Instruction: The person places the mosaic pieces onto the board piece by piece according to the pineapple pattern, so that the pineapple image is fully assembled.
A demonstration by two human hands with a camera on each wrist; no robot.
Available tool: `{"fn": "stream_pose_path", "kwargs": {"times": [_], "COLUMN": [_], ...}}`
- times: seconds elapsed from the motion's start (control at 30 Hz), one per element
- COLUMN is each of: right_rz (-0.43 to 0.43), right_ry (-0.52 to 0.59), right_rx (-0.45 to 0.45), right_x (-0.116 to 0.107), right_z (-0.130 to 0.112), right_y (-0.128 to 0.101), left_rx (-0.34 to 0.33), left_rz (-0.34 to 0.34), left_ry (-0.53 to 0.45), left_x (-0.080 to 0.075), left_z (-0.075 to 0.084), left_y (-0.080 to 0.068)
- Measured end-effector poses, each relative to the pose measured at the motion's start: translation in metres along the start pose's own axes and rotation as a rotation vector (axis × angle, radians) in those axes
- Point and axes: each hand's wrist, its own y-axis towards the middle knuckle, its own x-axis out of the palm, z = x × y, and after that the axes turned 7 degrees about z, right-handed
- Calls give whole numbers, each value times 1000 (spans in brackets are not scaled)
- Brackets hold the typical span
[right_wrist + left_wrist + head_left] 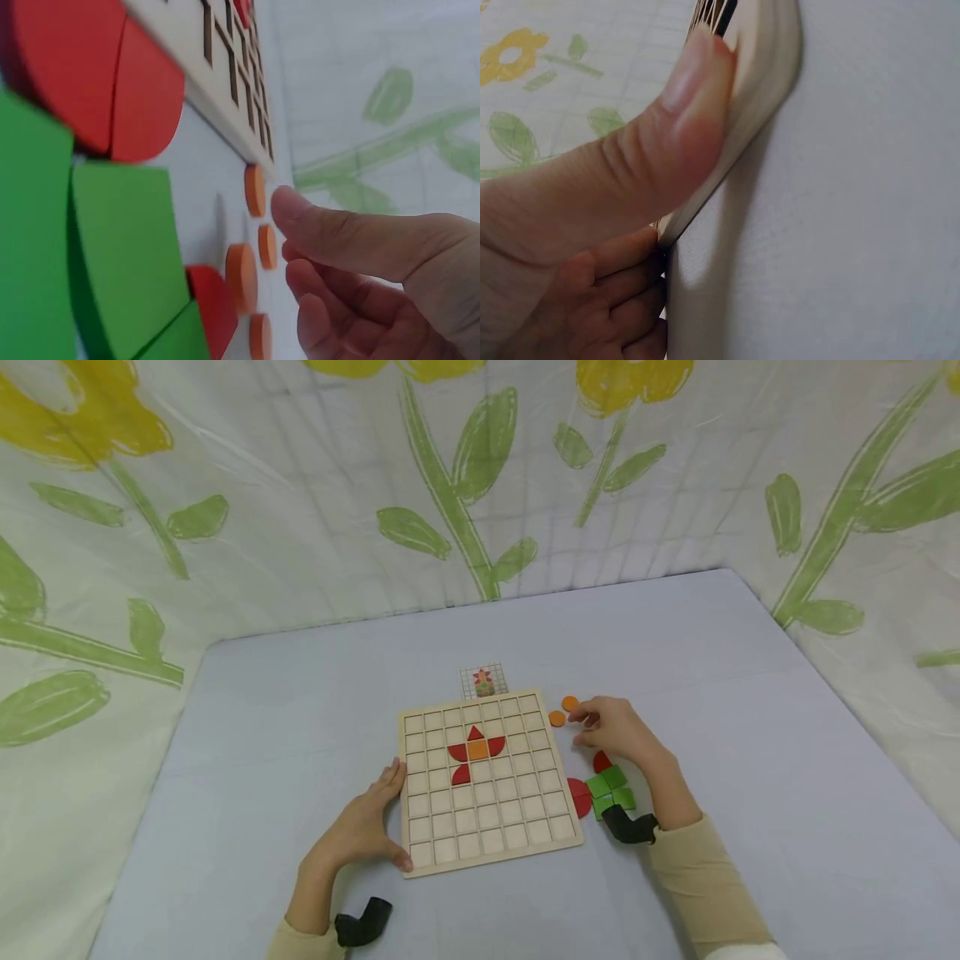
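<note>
Left hand (365,828) nearest, thumb and fingers gripping near-left edge of wooden grid board (525,827), board flat on table (285,727); green pieces (611,792) and red half-discs (579,797) by right wrist, just beside board; right hand (615,729) beyond them, fingers loosely curled, grasping nothing, fingertips close to orange discs (563,711); red-and-orange flower pattern (476,750) between hands; pattern card (483,681) beyond board's far edge

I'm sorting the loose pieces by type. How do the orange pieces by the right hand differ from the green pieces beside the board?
The orange pieces are small flat round discs; the green pieces are larger and blocky, with squarish outlines. The orange pieces lie apart near the board's far right corner, by the right hand's fingertips; the green pieces sit packed together nearer its near corner. Both lie loose on the table.
</note>
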Motion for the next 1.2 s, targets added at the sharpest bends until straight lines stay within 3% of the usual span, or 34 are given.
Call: {"fn": "stream_pose_path", "kwargs": {"times": [0.27, 0.57, 0.83, 0.97, 1.2], "right_rz": [-14, -39, 5, 46, 44], "right_ry": [-36, -48, -35, 29, 118], "right_rx": [65, 76, 19, -37, -160], "right_x": [-3, -2, 2, 8, 23], "right_z": [12, 12, 3, -6, -22], "right_y": [-5, -5, -7, -10, -13], "left_rx": [-6, -7, -15, -11, -11], "left_rz": [1, 7, 2, 2, 3], "left_ry": [2, 2, -1, 2, 6], "left_x": [0, 1, 1, 2, 2], "left_z": [1, 0, -1, -2, -2], "left_y": [0, 0, 0, 0, 0]}}
